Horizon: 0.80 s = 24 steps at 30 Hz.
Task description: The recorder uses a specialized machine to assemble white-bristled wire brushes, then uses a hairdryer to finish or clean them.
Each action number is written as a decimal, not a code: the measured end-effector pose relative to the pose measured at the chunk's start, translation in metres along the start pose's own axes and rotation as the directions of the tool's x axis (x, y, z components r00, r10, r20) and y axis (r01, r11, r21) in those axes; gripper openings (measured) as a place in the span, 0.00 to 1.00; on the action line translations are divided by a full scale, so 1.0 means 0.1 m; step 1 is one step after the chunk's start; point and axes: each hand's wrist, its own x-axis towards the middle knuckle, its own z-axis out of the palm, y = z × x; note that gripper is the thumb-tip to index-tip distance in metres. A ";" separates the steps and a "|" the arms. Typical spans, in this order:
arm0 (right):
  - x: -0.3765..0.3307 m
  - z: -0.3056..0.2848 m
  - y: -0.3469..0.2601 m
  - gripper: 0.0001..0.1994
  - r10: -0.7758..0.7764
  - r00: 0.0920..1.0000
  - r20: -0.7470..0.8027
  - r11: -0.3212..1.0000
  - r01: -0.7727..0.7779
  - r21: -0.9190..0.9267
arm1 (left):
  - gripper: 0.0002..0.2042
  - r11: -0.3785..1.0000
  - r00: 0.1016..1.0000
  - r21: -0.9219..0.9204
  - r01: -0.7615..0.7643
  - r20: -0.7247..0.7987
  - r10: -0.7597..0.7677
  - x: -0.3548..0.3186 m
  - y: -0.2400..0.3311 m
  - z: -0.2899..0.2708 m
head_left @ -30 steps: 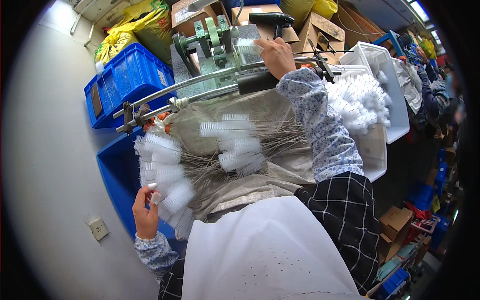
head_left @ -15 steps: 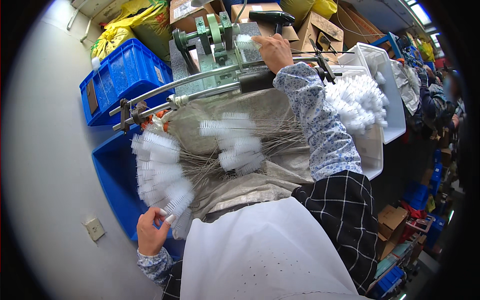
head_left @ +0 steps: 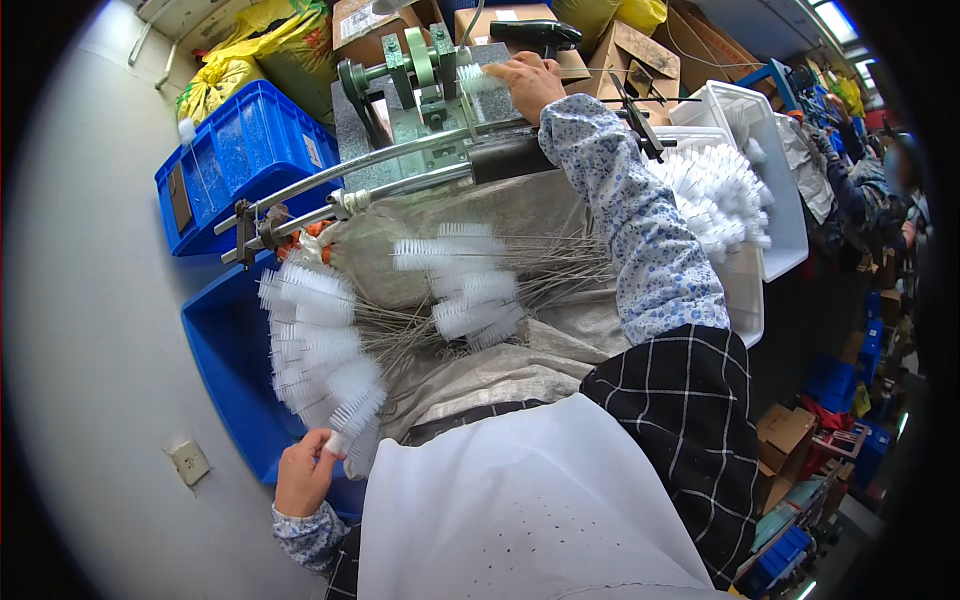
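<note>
My right hand (head_left: 530, 80) reaches far forward and holds a white bristle brush (head_left: 478, 82) against the green bench machine (head_left: 415, 70). My left hand (head_left: 303, 474) is low on the left, pinching the end of one white brush (head_left: 350, 412) at the bottom of a fanned pile of white wire-stem brushes (head_left: 315, 340). That pile overhangs the lower blue bin (head_left: 225, 360). A second bunch of white brushes (head_left: 465, 285) lies across the grey cloth (head_left: 520, 215) on my lap, their wire stems pointing right.
A long metal lever bar (head_left: 350, 180) crosses in front of the machine. An upper blue crate (head_left: 235, 160) stands at the left. White tubs (head_left: 770, 170) heaped with finished brushes (head_left: 715, 195) stand at the right. Cardboard boxes and yellow sacks (head_left: 245, 55) sit behind; another person is at the far right.
My left hand has dropped lower along the brush pile toward the bottom of the blue bin. My right hand stays at the machine; the view has shifted slightly.
</note>
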 end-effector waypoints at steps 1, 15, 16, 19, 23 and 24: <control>-0.01 0.04 0.04 0.21 -0.034 0.998 -0.055 0.999 0.031 -0.044 | 0.05 1.000 1.000 -0.022 -0.016 0.020 0.017 0.02 -0.01 0.03; -0.31 -0.04 0.02 0.18 0.205 0.962 -0.180 0.951 -0.153 0.269 | 0.08 0.866 0.759 0.056 -0.496 -0.456 0.464 0.07 -0.09 -0.27; -0.30 -0.02 -0.01 0.17 0.190 0.960 -0.204 0.951 -0.129 0.282 | 0.09 0.830 0.704 0.051 -0.555 -0.503 0.502 0.01 -0.15 -0.35; -0.30 -0.05 -0.17 0.17 0.174 0.965 -0.195 0.947 -0.110 0.301 | 0.08 0.797 0.366 0.165 -0.581 -0.822 0.436 -0.17 -0.23 -0.49; -0.24 -0.01 -0.30 0.16 0.167 0.963 -0.212 0.945 -0.095 0.313 | 0.06 0.722 0.342 -0.006 -0.692 -0.883 0.321 -0.34 -0.12 -0.71; -0.23 0.00 -0.33 0.15 0.172 0.962 -0.214 0.946 -0.101 0.307 | 0.06 0.674 0.390 -0.071 -0.735 -0.857 0.336 -0.32 -0.07 -0.73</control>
